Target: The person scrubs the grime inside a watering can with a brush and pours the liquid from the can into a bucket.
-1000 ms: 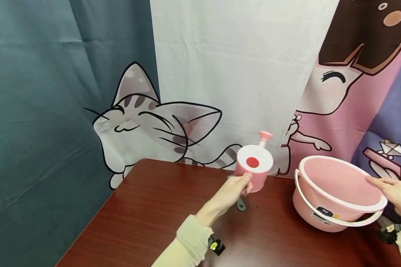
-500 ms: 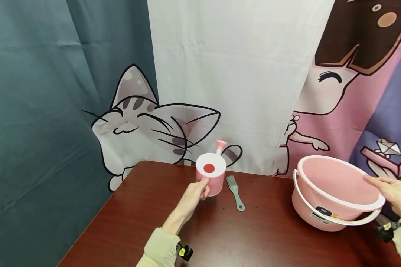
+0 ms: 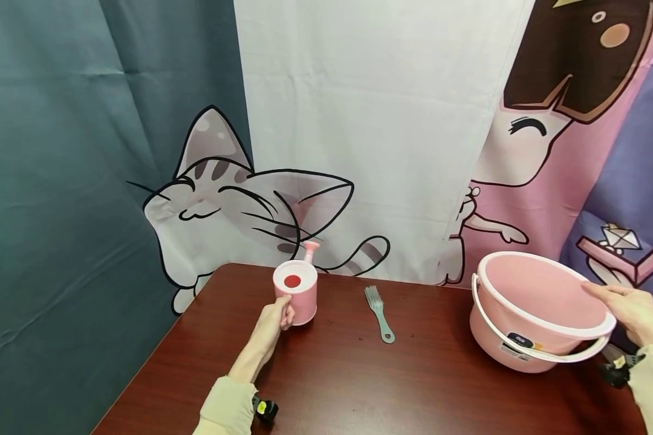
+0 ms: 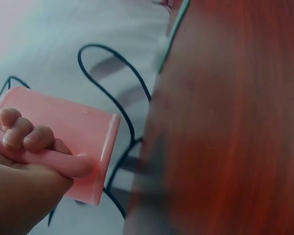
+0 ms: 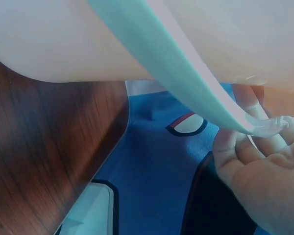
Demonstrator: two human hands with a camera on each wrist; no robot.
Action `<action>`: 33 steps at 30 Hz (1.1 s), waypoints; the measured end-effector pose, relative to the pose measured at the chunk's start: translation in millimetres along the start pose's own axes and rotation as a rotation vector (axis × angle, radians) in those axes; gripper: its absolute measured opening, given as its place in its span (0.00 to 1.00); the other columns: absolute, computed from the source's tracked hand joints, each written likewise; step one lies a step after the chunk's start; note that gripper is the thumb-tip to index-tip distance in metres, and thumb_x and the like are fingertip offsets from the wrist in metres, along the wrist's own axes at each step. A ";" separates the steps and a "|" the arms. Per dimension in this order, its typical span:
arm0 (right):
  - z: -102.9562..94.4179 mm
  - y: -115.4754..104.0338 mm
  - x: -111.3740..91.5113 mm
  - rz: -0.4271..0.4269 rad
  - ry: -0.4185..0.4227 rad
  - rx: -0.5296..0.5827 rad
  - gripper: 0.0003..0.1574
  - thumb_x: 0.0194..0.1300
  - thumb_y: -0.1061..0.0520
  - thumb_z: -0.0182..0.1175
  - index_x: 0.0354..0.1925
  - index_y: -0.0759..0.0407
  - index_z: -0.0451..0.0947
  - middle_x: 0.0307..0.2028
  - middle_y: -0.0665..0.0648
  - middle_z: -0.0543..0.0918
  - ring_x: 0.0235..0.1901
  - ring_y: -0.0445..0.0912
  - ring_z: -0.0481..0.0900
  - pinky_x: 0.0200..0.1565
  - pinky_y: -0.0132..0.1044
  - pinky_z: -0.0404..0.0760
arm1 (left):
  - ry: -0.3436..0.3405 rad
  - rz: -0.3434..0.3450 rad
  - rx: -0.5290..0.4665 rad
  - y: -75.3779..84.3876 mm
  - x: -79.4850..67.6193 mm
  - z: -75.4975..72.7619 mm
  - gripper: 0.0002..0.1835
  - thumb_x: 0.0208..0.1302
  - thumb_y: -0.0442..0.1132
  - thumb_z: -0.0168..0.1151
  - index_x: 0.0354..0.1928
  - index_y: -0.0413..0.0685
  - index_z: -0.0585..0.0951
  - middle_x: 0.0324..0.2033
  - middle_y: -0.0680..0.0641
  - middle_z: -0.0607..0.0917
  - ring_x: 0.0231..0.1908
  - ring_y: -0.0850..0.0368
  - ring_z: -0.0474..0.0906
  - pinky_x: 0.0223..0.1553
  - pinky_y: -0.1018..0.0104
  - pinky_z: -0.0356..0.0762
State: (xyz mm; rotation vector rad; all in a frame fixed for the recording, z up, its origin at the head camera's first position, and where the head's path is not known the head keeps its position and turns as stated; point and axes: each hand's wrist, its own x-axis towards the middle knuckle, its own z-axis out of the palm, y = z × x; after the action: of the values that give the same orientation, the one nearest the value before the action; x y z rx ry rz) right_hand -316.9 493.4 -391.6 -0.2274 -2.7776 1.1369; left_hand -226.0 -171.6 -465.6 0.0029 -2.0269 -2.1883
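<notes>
A small pink watering can [image 3: 303, 305] with a white top is held by my left hand [image 3: 277, 314] near the far left of the table. In the left wrist view, the fingers curl round its handle [image 4: 54, 161], and the can's base is a little off the dark tabletop. My right hand [image 3: 639, 311] grips the right rim of a large pink bucket [image 3: 511, 338], beside the end of its white bail handle [image 5: 186, 73]. A grey-green hand fork [image 3: 381, 317] lies on the table between the watering can and the bucket.
The dark brown wooden table [image 3: 413, 386] has its left edge sloping toward me. Behind it hangs a curtain [image 3: 359, 121] printed with a cartoon cat and a cartoon figure. The bucket stands toward the table's right side.
My left hand has carried the watering can leftward and lower, from over the hand fork to left of it, uncovering the fork. My right hand has kept its place on the bucket.
</notes>
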 end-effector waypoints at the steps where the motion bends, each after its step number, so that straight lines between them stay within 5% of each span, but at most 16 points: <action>1: -0.5 0.6 -0.7 0.007 0.001 -0.003 0.48 0.67 0.37 0.55 0.56 0.83 0.65 0.30 0.60 0.81 0.24 0.33 0.71 0.23 0.31 0.76 | 0.005 -0.009 0.003 -2.2 1.2 -3.0 0.29 0.72 0.46 0.49 0.19 0.25 0.64 0.13 0.46 0.61 0.19 0.57 0.56 0.25 0.67 0.56; 12: -2.8 0.4 -2.0 0.042 -0.013 -0.002 0.49 0.67 0.35 0.53 0.55 0.83 0.66 0.30 0.59 0.81 0.24 0.35 0.72 0.25 0.35 0.76 | 0.057 -0.046 -0.051 -13.7 7.7 -24.8 0.29 0.71 0.44 0.49 0.21 0.22 0.62 0.12 0.46 0.60 0.18 0.55 0.55 0.24 0.65 0.54; 20: -0.7 0.0 -4.0 0.047 -0.047 0.080 0.43 0.67 0.35 0.54 0.46 0.79 0.75 0.28 0.53 0.81 0.24 0.39 0.78 0.26 0.38 0.80 | 0.100 -0.079 -0.055 -23.1 9.2 -32.3 0.27 0.71 0.45 0.48 0.14 0.38 0.65 0.12 0.48 0.62 0.17 0.57 0.56 0.24 0.67 0.56; 23: -0.8 -0.2 -7.3 0.058 -0.056 0.134 0.30 0.68 0.36 0.55 0.35 0.62 0.82 0.25 0.50 0.81 0.23 0.40 0.79 0.26 0.37 0.80 | 0.102 -0.090 -0.054 -25.0 10.3 -33.2 0.27 0.71 0.45 0.47 0.15 0.37 0.65 0.11 0.49 0.61 0.17 0.57 0.55 0.23 0.67 0.55; 27: -0.9 0.7 -11.2 0.089 -0.063 0.205 0.17 0.68 0.37 0.55 0.23 0.36 0.76 0.21 0.46 0.81 0.21 0.40 0.79 0.25 0.36 0.79 | 0.096 -0.088 -0.036 -27.1 10.9 -35.3 0.27 0.71 0.45 0.47 0.16 0.34 0.64 0.12 0.48 0.61 0.17 0.56 0.56 0.24 0.66 0.56; 33: -1.8 3.6 -13.1 0.106 -0.074 0.274 0.18 0.68 0.37 0.55 0.20 0.29 0.73 0.21 0.43 0.80 0.21 0.38 0.78 0.25 0.35 0.78 | 0.090 -0.070 -0.001 -28.5 10.2 -39.4 0.26 0.71 0.44 0.47 0.17 0.34 0.65 0.15 0.46 0.64 0.20 0.55 0.58 0.26 0.66 0.58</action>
State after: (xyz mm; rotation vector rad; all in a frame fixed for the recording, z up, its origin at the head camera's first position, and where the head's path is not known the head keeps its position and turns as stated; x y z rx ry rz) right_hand -303.4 494.7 -393.8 -0.3104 -2.6571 1.5635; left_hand -235.0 -209.8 -495.9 0.1714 -2.0063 -2.1881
